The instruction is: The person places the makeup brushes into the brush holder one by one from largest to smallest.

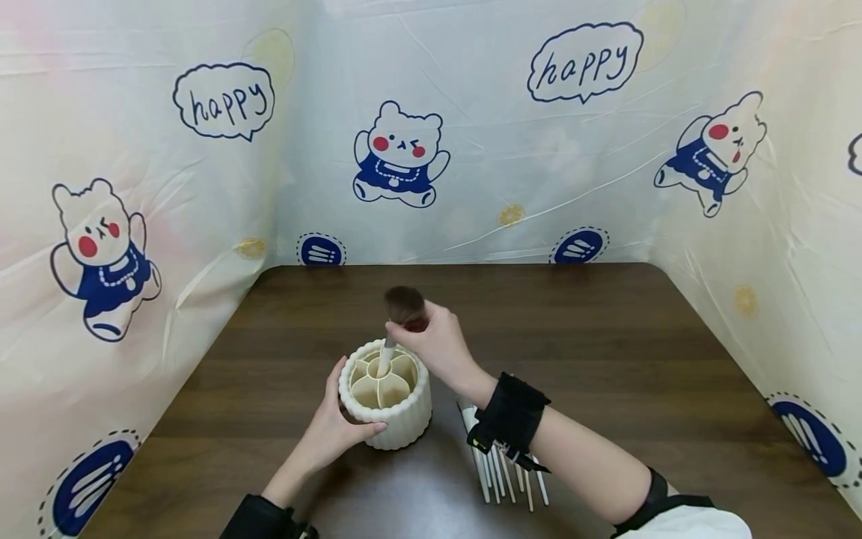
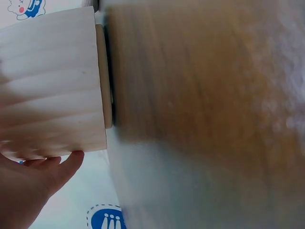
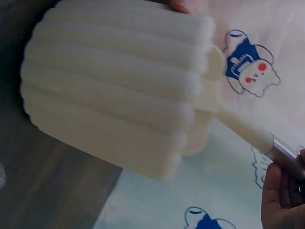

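A cream brush holder (image 1: 407, 423) with a ribbed outer wall and petal-shaped compartments stands on the table. My left hand (image 1: 330, 434) grips its near left side, thumb across the front; the left wrist view has the holder's wall (image 2: 52, 86) above that hand (image 2: 28, 191). Above the holder, my right hand (image 1: 438, 340) pinches a makeup brush (image 1: 404, 303), dark bristles up. The brush's pale handle points down into the round middle compartment. In the right wrist view, the handle (image 3: 248, 131) enters the holder (image 3: 109, 90) and the fingers (image 3: 274, 191) hold the silver ferrule.
Several thin brushes with pale handles (image 1: 494, 475) lie side by side on the brown table (image 1: 606, 359), right of the holder and partly under my right wrist. A printed cloth (image 1: 471, 150) with cartoon bears hangs round the table's back and sides.
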Demonstrator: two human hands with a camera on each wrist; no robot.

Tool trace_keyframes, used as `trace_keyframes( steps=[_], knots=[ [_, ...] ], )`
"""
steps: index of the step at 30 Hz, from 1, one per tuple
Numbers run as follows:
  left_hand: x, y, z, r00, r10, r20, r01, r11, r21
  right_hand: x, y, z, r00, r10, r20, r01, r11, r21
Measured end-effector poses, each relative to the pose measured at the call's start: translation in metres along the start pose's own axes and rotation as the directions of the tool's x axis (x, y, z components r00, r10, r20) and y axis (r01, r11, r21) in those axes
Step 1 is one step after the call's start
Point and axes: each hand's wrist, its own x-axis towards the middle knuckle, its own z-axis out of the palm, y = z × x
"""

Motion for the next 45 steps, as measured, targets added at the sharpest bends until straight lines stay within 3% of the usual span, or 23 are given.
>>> trace_keyframes(
  steps=[11, 22, 37, 45],
  knots=[
    [-0.001, -0.001, 0.000, 1.000, -0.012, 0.003, 0.012, 1.000, -0.010, -0.011, 0.018, 0.022, 0.993, -0.004, 0.115, 0.013, 0.997, -0.072],
    [0.000, -0.002, 0.000, 0.999, -0.032, 0.010, 0.032, 0.999, 0.007, -0.013, 0.025, 0.028, 0.989, -0.006, 0.149, 0.028, 0.988, -0.150],
    [0.000, 0.000, 0.000, 0.999, -0.026, 0.021, 0.027, 0.999, -0.020, -0.010, 0.020, 0.020, 0.978, 0.047, 0.206, -0.007, 0.981, -0.193],
    [0.000, 0.002, 0.000, 0.999, -0.036, 0.021, 0.036, 0.998, -0.045, -0.010, 0.024, 0.005, 0.975, 0.019, 0.220, 0.017, 0.987, -0.160]
  ],
)
